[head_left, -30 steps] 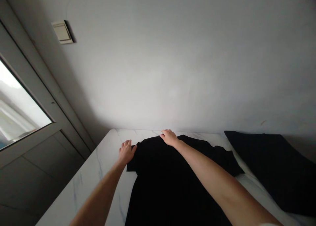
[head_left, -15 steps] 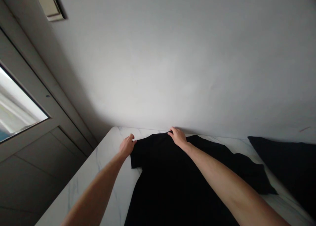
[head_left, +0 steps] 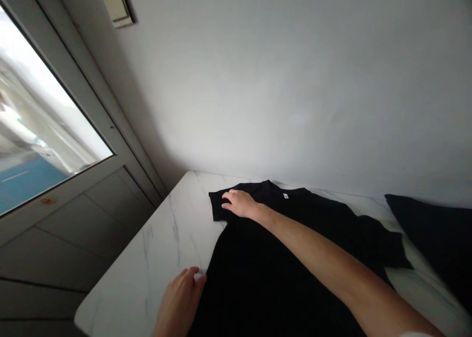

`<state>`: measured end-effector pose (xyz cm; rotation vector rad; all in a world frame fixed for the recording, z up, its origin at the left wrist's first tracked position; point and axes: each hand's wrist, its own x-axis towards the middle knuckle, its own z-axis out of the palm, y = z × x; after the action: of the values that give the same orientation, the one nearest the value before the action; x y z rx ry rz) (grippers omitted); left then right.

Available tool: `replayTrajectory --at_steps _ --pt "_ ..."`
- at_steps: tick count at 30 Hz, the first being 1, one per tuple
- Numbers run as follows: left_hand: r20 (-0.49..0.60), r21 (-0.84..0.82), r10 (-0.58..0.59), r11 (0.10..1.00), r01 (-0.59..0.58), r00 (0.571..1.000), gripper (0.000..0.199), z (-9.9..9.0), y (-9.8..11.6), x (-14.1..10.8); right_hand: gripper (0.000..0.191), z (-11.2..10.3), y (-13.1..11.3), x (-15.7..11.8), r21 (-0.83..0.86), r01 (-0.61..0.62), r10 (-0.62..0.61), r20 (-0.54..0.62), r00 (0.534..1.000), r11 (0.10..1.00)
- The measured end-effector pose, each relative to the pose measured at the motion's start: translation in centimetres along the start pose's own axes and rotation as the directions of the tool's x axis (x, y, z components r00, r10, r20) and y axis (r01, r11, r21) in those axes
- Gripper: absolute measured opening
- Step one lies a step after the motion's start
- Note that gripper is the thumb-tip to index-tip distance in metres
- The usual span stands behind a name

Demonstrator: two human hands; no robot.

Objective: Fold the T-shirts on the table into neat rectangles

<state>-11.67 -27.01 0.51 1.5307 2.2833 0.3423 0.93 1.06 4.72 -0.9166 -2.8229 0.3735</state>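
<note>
A black short-sleeved T-shirt (head_left: pixel 280 258) lies spread on a white marble-patterned table (head_left: pixel 158 248), with a small white label (head_left: pixel 285 196) at its neckline. My right hand (head_left: pixel 239 203) rests palm down on the left sleeve area, fingers loosely spread and not gripping. Lower down, my left hand (head_left: pixel 182 295) is at the shirt's left side edge. Its thumb touches or nearly touches the cloth, with a small gap between thumb and forefinger. My right forearm crosses over the shirt and covers part of it.
Another dark cloth (head_left: pixel 435 234) lies at the right. Behind the table rises a pale wall (head_left: pixel 287 91) with a switch plate (head_left: pixel 117 5) at upper left. A grey door (head_left: pixel 99 219) with a glass pane stands left of the table.
My left hand has left the sleeve corner and moved down along the shirt's side. My right hand has shifted left from the collar onto the sleeve, uncovering the label. The view has turned slightly left.
</note>
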Motion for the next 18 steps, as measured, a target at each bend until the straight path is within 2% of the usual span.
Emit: replayTrajectory --at_steps 2,4,7,9,11,13,15,18 --pt "0.033 0.039 -0.072 0.997 0.071 0.997 0.035 0.7 1.1 -2.5 0.055 0.6 -2.8 1.3 -0.003 -0.125 0.125 0.076 0.989 0.992" --pt "0.074 0.092 -0.123 0.989 0.116 0.990 0.027 1.0 2.6 -3.9 0.059 1.4 -4.7 2.0 0.011 -0.234 0.231 0.123 0.965 0.972" --pt "0.095 0.072 -0.148 0.987 0.142 0.984 0.023 0.8 4.5 -5.1 0.033 1.9 -5.4 2.2 0.078 -0.327 0.319 0.102 0.942 0.942" --pt "0.099 -0.049 -0.134 0.989 0.140 0.986 0.024 0.7 4.9 -6.2 0.021 1.6 -4.7 1.8 0.136 -0.382 0.382 0.030 0.924 0.914" --pt "0.111 -0.195 -0.111 0.972 0.131 0.988 0.026 0.9 4.3 -7.4 0.023 0.9 -3.5 1.4 0.223 -0.451 0.472 -0.047 0.880 0.864" --pt "0.118 -0.274 -0.108 0.952 0.137 0.987 0.031 1.7 2.6 -8.8 0.026 0.4 -2.2 1.0 0.336 -0.512 0.569 -0.093 0.817 0.791" --pt "0.151 -0.306 -0.090 0.943 0.133 0.984 0.033 2.9 0.3 -10.1 0.026 0.3 -1.3 0.9 0.458 -0.550 0.653 -0.095 0.751 0.699" --pt "0.193 -0.375 -0.137 0.905 0.202 0.972 0.022 4.7 -3.1 -12.3 0.023 1.0 -1.0 1.4 0.614 -0.555 0.741 -0.074 0.667 0.561"
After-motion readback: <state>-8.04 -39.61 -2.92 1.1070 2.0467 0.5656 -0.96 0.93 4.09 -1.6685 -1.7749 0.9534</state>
